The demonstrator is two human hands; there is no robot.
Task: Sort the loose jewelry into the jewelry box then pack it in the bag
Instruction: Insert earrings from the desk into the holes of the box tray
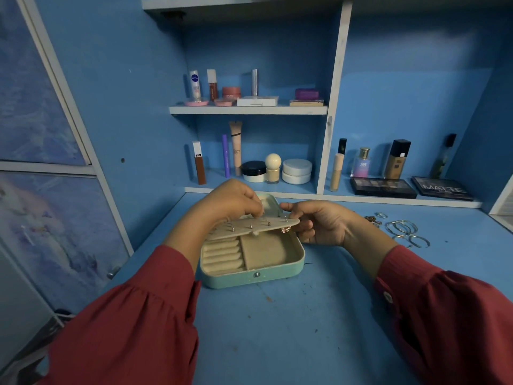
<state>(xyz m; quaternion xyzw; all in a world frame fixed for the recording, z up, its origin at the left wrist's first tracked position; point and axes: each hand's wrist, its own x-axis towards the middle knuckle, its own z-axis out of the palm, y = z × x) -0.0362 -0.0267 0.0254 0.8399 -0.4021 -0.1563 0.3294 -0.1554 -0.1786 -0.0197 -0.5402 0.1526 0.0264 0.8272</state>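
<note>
Sorting looks partly done. The mint jewelry box [251, 262] lies open at centre, its ring rolls and side compartment bare. The right hand [319, 222] holds the cream earring panel [254, 227] level over it; the left hand [233, 201] pinches at a post on top. Several studs are already mounted. Bangles [404, 230] and rings [381, 215] wait at three o'clock. No bag shows.

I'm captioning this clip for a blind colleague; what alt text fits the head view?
Two hands work over an open teal jewelry box on a blue desk: the right hand holds up a beige earring panel studded with earring posts, while the left hand pinches at its top edge. Loose bangles and rings lie to the right; cosmetics line the shelves behind.
</note>
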